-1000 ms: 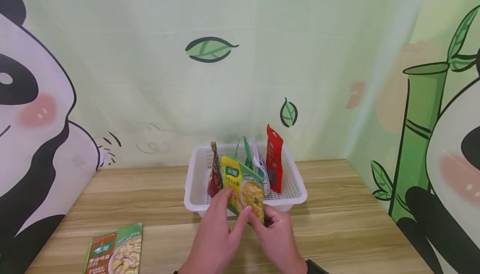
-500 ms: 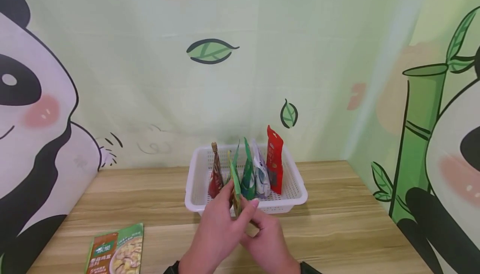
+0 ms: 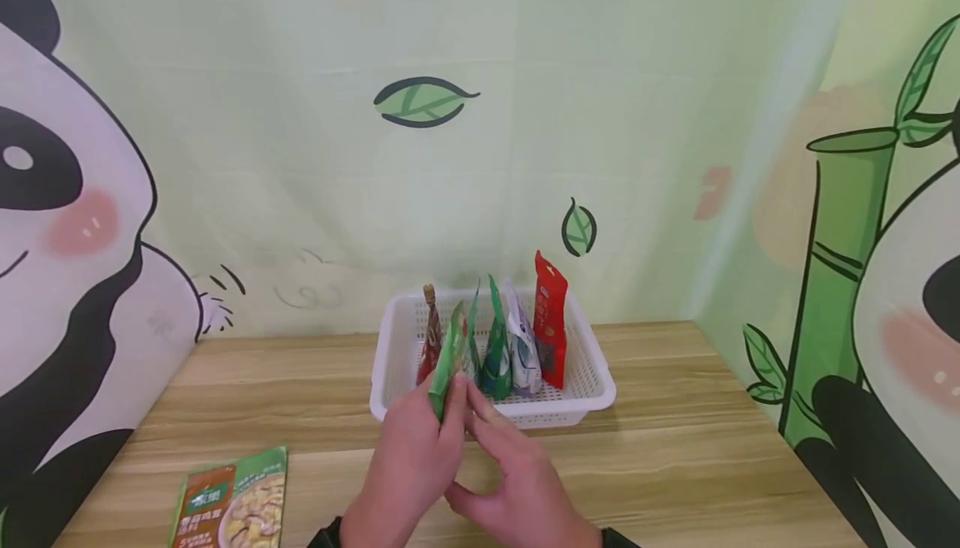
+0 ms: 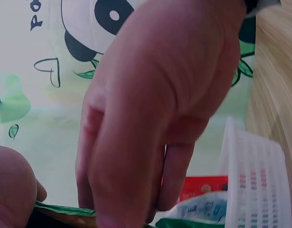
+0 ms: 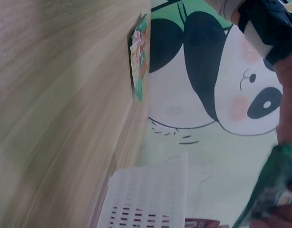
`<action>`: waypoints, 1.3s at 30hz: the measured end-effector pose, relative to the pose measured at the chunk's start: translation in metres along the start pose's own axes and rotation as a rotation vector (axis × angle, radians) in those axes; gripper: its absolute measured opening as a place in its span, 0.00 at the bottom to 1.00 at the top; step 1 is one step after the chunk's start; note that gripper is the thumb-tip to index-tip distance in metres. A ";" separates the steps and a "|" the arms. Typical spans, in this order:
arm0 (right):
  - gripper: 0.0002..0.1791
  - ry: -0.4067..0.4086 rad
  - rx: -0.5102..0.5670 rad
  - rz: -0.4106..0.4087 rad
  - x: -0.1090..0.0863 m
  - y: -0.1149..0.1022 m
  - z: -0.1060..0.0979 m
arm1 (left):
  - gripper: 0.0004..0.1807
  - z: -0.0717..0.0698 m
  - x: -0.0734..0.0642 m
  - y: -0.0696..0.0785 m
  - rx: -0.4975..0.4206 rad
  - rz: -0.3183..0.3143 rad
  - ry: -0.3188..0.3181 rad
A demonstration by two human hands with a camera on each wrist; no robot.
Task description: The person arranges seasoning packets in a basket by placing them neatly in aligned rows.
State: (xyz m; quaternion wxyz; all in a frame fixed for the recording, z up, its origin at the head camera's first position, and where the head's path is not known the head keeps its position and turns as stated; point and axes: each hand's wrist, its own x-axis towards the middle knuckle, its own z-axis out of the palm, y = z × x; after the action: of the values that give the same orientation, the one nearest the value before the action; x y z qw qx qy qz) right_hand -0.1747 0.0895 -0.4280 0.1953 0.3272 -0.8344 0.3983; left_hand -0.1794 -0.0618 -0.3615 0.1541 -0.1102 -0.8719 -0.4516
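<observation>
In the head view, my left hand (image 3: 416, 448) pinches a green soup packet (image 3: 448, 356) that stands tilted over the front left of a white plastic basket (image 3: 381, 386). My right hand (image 3: 517, 481) is alongside, its fingers extended right at the lower edge of the packet and its thumb apart. The left wrist view has the left thumb and fingers (image 4: 131, 180) around the packet's edge. Inside the basket stand a dark red pouch (image 3: 431, 340), green packets (image 3: 496, 356), a white and purple pouch (image 3: 522, 348) and a red bag (image 3: 551, 323).
A brown and green soup packet (image 3: 232, 502) lies flat on the wooden table (image 3: 675, 448) at the front left. Behind the table hangs a cloth backdrop (image 3: 300, 156) printed with pandas and leaves.
The held packet has turned from its yellow front, through edge-on, to show a green side, and moved slightly left. My right thumb has come away from it.
</observation>
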 end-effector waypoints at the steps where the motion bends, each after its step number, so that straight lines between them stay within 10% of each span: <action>1: 0.44 -0.003 -0.007 -0.022 0.000 0.002 -0.001 | 0.17 -0.002 0.001 -0.001 0.002 -0.004 0.002; 14: 0.14 -0.177 -0.239 0.112 0.015 0.062 -0.030 | 0.19 -0.016 0.007 -0.024 0.010 -0.038 0.020; 29: 0.18 -0.390 -0.427 0.226 0.027 0.106 -0.053 | 0.26 -0.036 0.008 -0.031 0.103 -0.109 0.011; 39: 0.13 -0.369 -0.632 0.122 0.026 0.128 -0.052 | 0.23 -0.047 0.027 -0.027 0.136 -0.089 0.041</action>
State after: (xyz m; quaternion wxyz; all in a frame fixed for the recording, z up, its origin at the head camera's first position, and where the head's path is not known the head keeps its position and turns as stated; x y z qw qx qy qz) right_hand -0.2802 0.1803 -0.4500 0.1086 0.2668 -0.9553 0.0663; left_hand -0.2058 -0.1144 -0.3466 0.1589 -0.0512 -0.9012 -0.3999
